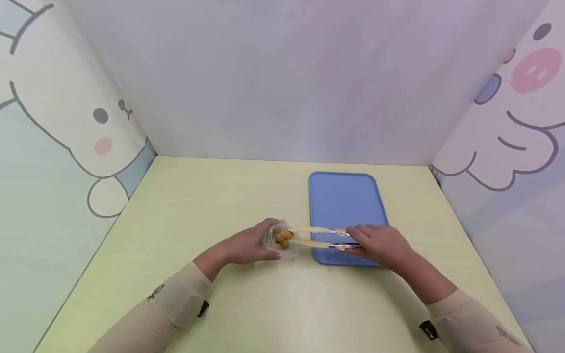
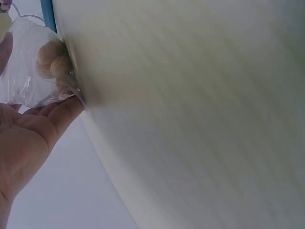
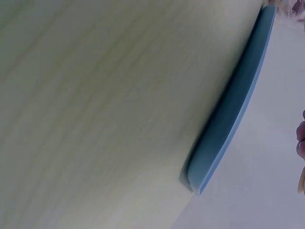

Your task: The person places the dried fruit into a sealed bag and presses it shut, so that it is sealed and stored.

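Observation:
In the head view my left hand (image 1: pixel 255 244) holds a clear plastic bag (image 1: pixel 290 251) upright on the table, thumb on the near side and fingers on the far side. Several rounded brown pieces (image 1: pixel 282 237) lie in its open mouth. Seen from the left wrist, the bag (image 2: pixel 21 71) rests against the fingers, with the brown pieces (image 2: pixel 52 59) at its bottom. Tongs (image 1: pixel 314 243) with cream-coloured arms and metal parts are gripped in my right hand (image 1: pixel 383 244). Their tips are spread apart and reach the bag's mouth. The right wrist view catches only some fingertips (image 3: pixel 301 138) at its edge.
A blue tray (image 1: pixel 344 198) lies on the pale yellow table (image 1: pixel 212 196) right of the bag, beneath the right hand and tongs. Its raised rim (image 3: pixel 228 124) shows in the right wrist view. Walls with cartoon figures (image 1: pixel 101 142) enclose the table at the back and sides.

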Demonstrator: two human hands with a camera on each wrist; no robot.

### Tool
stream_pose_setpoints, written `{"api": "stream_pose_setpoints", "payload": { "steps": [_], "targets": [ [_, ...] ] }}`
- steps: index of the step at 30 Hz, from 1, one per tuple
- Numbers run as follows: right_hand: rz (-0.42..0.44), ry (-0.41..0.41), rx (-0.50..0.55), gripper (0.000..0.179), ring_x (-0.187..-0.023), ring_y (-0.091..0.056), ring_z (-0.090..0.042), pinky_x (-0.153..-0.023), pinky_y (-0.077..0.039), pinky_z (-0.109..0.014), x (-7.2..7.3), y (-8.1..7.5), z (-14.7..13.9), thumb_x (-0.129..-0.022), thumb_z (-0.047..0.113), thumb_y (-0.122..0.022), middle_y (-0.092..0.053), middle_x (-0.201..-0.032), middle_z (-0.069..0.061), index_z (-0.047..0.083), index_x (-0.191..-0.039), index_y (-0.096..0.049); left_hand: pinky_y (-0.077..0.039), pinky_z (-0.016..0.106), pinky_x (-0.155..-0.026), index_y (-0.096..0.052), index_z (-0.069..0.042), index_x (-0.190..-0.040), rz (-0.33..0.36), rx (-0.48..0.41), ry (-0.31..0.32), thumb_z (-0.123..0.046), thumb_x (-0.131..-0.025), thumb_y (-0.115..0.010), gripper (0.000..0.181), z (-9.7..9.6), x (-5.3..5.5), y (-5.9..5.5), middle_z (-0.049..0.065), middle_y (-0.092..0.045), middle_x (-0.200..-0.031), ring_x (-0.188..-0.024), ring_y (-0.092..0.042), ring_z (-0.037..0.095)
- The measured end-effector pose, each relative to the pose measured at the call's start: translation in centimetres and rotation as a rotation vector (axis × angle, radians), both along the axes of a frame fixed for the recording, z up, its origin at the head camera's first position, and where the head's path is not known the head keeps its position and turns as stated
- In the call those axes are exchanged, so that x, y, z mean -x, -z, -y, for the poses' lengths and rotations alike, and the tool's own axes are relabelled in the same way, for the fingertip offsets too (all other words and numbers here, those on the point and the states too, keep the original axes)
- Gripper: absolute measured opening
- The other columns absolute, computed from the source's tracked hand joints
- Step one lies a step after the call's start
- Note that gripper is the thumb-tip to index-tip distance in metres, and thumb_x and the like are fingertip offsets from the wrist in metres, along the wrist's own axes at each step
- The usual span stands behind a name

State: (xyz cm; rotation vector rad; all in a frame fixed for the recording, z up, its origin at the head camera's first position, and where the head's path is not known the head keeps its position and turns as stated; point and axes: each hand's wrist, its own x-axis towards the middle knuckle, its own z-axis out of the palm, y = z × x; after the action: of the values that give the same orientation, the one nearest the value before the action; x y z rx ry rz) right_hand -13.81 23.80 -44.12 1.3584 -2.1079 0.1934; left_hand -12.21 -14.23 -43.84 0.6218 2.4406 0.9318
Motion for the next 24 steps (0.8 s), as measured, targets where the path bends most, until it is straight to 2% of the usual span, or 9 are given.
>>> {"api": "stream_pose_setpoints", "payload": {
  "steps": [4, 12, 19, 24],
  "targets": [
    [0.015, -0.019, -0.008, 0.044, -0.05, -0.038, -0.005, -0.042, -0.024, -0.019, 0.0, 0.0, 0.6, -0.102, 0.05, -0.044, -0.055, -0.076, 0.006, 0.01, -0.106, -0.063, -0.043, 0.039, -0.096, -0.025, -0.031, -0.151, -0.004, -0.005, 0.006, -0.056, -0.083, -0.072, 0.087, 0.0, 0.0, 0.0, -0.01, -0.049, -0.128, -0.109, -0.052, 0.011],
    [0.031, -0.041, -0.033, 0.039, -0.049, -0.036, -0.004, -0.042, -0.024, -0.018, 0.2, -0.1, 1.6, -0.093, 0.048, -0.063, -0.054, -0.075, 0.007, 0.01, -0.105, -0.062, -0.043, 0.039, -0.097, -0.024, -0.027, -0.152, -0.007, -0.012, 0.017, -0.053, -0.084, -0.072, 0.087, 0.0, 0.0, -0.1, -0.008, -0.048, -0.131, -0.111, -0.052, 0.012],
    [0.047, -0.013, -0.077, 0.042, -0.05, -0.04, -0.005, -0.041, -0.029, -0.021, 0.1, -0.2, 2.3, -0.097, 0.05, -0.055, -0.055, -0.077, 0.006, 0.01, -0.107, -0.061, -0.043, 0.037, -0.095, -0.024, -0.029, -0.152, -0.007, -0.002, 0.017, -0.054, -0.084, -0.072, 0.087, 0.0, 0.1, -0.1, -0.008, -0.049, -0.128, -0.109, -0.053, 0.011],
    [0.056, -0.006, -0.1, 0.046, -0.052, -0.046, -0.007, -0.042, -0.035, -0.022, 0.1, -0.4, 2.2, -0.096, 0.051, -0.056, -0.057, -0.08, 0.005, 0.008, -0.111, -0.062, -0.044, 0.037, -0.093, -0.022, -0.028, -0.153, 0.0, -0.004, 0.013, -0.054, -0.084, -0.072, 0.089, 0.0, 0.1, -0.1, -0.006, -0.05, -0.125, -0.106, -0.054, 0.012]
  ]
}}
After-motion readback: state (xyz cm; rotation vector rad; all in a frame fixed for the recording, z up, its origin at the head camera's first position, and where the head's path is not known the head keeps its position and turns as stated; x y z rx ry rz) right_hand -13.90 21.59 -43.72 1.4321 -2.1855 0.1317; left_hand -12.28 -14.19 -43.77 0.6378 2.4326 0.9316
